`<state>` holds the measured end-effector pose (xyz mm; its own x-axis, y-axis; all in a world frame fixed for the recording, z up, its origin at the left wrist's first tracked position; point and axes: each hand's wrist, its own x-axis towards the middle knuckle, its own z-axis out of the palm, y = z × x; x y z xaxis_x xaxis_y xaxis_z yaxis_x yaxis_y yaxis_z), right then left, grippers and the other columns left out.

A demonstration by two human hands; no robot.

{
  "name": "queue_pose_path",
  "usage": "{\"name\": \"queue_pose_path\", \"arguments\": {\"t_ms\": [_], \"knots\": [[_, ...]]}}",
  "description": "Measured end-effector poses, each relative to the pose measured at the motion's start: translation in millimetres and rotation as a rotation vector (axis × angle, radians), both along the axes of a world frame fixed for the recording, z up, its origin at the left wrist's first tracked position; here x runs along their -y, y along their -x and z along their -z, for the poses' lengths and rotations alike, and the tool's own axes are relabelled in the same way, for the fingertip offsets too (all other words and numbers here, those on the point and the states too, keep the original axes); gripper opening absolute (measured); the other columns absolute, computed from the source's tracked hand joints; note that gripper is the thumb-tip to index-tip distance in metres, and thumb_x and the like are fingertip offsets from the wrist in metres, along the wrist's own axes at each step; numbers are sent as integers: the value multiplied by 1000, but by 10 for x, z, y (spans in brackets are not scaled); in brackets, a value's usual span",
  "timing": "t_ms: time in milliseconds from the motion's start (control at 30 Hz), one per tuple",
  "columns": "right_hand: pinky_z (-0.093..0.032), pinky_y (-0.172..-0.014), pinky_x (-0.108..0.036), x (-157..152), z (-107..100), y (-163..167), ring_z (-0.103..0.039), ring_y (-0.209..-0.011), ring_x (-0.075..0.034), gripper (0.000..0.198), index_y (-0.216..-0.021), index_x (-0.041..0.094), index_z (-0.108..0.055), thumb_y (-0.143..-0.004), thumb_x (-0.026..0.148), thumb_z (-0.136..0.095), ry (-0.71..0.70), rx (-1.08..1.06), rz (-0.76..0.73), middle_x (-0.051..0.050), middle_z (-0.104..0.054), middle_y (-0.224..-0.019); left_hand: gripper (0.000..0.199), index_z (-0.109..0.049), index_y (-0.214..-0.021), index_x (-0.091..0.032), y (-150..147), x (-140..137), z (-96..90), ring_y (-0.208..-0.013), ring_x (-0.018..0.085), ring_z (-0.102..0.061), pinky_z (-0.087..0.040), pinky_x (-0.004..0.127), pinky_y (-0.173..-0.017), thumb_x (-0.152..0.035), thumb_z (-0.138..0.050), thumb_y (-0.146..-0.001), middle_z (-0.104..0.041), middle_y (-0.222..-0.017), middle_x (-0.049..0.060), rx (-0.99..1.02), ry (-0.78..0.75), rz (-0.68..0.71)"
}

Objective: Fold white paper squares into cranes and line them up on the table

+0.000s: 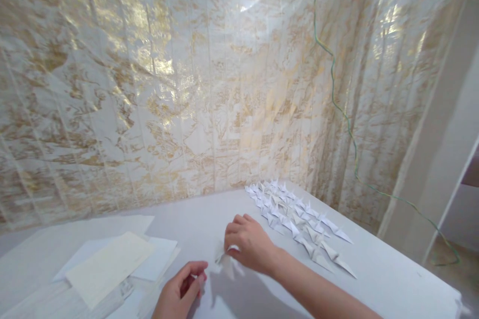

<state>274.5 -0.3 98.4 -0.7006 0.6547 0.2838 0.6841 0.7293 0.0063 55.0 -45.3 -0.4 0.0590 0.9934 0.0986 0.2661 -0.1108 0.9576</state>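
My right hand [245,241] is above the table with its fingers closed on a white folded paper crane [227,263]. The crane is slightly blurred, and the fingers cover part of it. Just left of it, my left hand [181,289] has loosely curled fingers, with a gap between thumb and forefinger and nothing visible in them. Beyond my right hand, several white folded paper cranes [288,224] stand close together in slanting rows.
On the left of the white table [179,219] lie loose paper sheets, a cream one [112,266] on top. A patterned white-and-gold curtain [168,84] hangs behind. A thin green cord [348,122] runs down at the right, past the table's edge.
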Motion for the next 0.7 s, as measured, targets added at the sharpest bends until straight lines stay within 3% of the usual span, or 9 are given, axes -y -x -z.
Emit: {"name": "queue_pose_path", "arguments": {"t_ms": [133,300,467,700], "knots": [[-33,-82,-34,-206,-203,-729,-55,-97,-22,5,-82,22,-75,-84,18,-73,8,93,157,-4,-72,-93,34,-69,-99,-21,-22,32,-7,-71,20,-62,-47,30,-72,-49,-57,-84,-65,-72,-2,-72,2,0],[-33,-83,-35,-256,-36,-1336,-55,-99,-24,6,-80,21,-77,-81,15,-74,7,195,310,-7,-72,-91,30,-71,-92,-22,-65,52,-38,-75,22,-63,-48,31,-73,-48,-57,-83,-68,-75,-1,-140,-3,28],[-34,-83,-36,-345,183,-1395,-54,-101,-26,10,-76,20,-77,-81,13,-72,-16,272,366,-9,-70,-93,33,-71,-93,-23,-46,43,-31,-77,22,-65,-49,32,-76,-49,-54,-83,-72,-77,1,-187,-4,37],[-35,-85,-36,-349,170,-1338,-53,-106,-28,8,-78,19,-74,-78,12,-75,-58,317,369,-11,-67,-98,28,-72,-87,-22,-39,51,-82,-75,22,-67,-51,31,-72,-43,-54,-80,-73,-77,2,-248,-17,67]]}}
